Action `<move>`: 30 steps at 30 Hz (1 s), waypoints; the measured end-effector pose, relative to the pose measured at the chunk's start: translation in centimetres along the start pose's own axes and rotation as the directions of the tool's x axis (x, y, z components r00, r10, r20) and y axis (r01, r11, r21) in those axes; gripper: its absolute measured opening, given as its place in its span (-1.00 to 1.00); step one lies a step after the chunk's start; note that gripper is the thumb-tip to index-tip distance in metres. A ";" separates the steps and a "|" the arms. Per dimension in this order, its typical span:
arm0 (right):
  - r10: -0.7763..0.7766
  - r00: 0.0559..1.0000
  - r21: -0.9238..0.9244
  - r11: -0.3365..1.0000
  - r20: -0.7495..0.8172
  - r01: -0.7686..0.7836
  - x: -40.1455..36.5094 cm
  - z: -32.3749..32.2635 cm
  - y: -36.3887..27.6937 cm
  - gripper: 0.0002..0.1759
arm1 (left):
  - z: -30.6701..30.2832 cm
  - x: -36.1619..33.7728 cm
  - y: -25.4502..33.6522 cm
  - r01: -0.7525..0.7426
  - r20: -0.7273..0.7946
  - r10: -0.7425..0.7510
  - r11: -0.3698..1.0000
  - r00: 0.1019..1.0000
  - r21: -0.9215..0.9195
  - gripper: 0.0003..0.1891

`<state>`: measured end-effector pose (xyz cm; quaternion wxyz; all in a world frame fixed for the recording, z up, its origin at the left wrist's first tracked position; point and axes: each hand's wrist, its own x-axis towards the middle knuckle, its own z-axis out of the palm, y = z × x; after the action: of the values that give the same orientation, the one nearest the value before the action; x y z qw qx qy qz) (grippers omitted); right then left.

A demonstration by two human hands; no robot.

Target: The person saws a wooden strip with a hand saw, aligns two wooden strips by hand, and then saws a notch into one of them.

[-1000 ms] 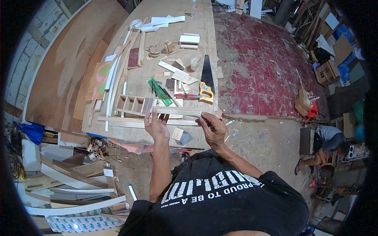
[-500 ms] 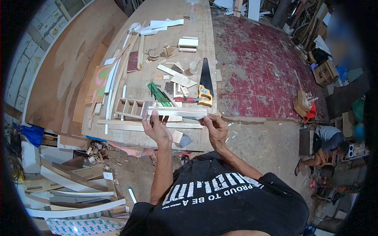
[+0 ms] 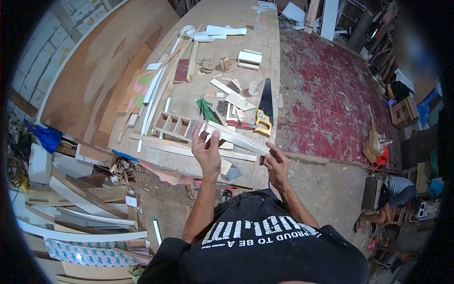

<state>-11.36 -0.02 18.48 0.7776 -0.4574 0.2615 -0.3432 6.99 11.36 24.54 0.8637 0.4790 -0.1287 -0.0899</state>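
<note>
My left hand (image 3: 206, 150) holds the left end of a pale wooden strip assembly (image 3: 239, 138) between thumb and fingers. At its right end, my right hand (image 3: 276, 164) grips it with the fingertips. The piece slants down to the right above the workbench (image 3: 189, 99). Just left of my left hand lies a small divided wooden box (image 3: 173, 126), partly hidden. Beyond the strip are a green object (image 3: 206, 110), a red tool (image 3: 241, 125) and a handsaw (image 3: 266, 102) with a yellow handle (image 3: 263, 122).
Wood scraps (image 3: 240, 101), a clear cup (image 3: 253, 88) and a small white-topped block (image 3: 249, 57) stand farther back. Long strips lie at the bench's left. Offcuts (image 3: 85, 208) fill the lower left. A person (image 3: 397, 191) crouches at the far right.
The strip has tilted, its right end now lower, and both hands have shifted right and slightly down in view. The whole bench scene has also shifted right and turned slightly with the camera.
</note>
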 end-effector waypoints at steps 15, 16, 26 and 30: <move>0.423 0.885 -0.564 0.787 0.196 -0.251 2.9 -3.4 -1.2 -0.71 | -8.7 3.5 -3.9 0.527 0.152 -0.606 0.769 0.781 0.361 -0.51; 0.448 0.875 -0.565 0.776 0.183 -0.280 2.7 -4.6 0.2 -0.71 | -10.2 2.6 -4.0 0.551 0.133 -0.627 0.752 0.768 0.363 -0.51; 0.437 0.813 -0.897 0.383 0.385 0.219 -3.5 -14.1 14.4 -0.74 | -21.9 -7.4 -14.8 -0.358 0.590 -0.656 0.468 0.471 0.808 -0.62; 0.307 0.894 -0.945 0.130 0.325 0.299 -4.6 -11.9 15.4 -0.81 | -22.3 -7.6 -16.5 -0.636 0.656 -0.592 0.290 0.468 0.715 -0.64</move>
<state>-18.27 2.55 -0.08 0.3161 -0.9182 0.2362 0.0341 6.14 22.78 -1.88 0.1817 0.7607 -0.5867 -0.2101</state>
